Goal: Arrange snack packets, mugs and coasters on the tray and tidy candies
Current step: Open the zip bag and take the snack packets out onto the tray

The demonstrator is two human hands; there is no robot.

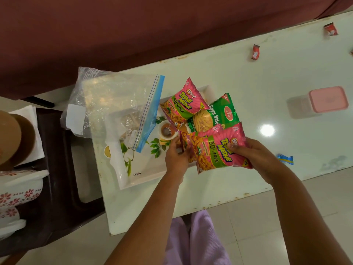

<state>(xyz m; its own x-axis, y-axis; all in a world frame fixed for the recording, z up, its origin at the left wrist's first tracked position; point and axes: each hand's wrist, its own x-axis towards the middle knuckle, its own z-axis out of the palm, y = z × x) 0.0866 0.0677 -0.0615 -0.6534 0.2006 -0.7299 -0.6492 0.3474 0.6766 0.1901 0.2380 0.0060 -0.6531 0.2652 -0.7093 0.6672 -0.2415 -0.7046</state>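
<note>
The snack packets (202, 129) are glossy and puffed, so I judge the fanned bunch could slide apart and spill past the tray (145, 169) onto the tabletop (267, 77), or land on the zip bag (118, 100) crowding it. Several are pink and one is green, all overlapping. The left hand (176, 157) and right hand (257, 155) each pinch them above the tray's right end.

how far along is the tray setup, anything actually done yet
Done: nothing looks settled; the tray carries only a clear zip bag. In hand: left hand and right hand hold a fan of snack packets over the tray's right end. Left: what look like floral mugs sit off to the left, no coasters that I can make out, and red candies and a blue candy lie scattered on the table.
</note>
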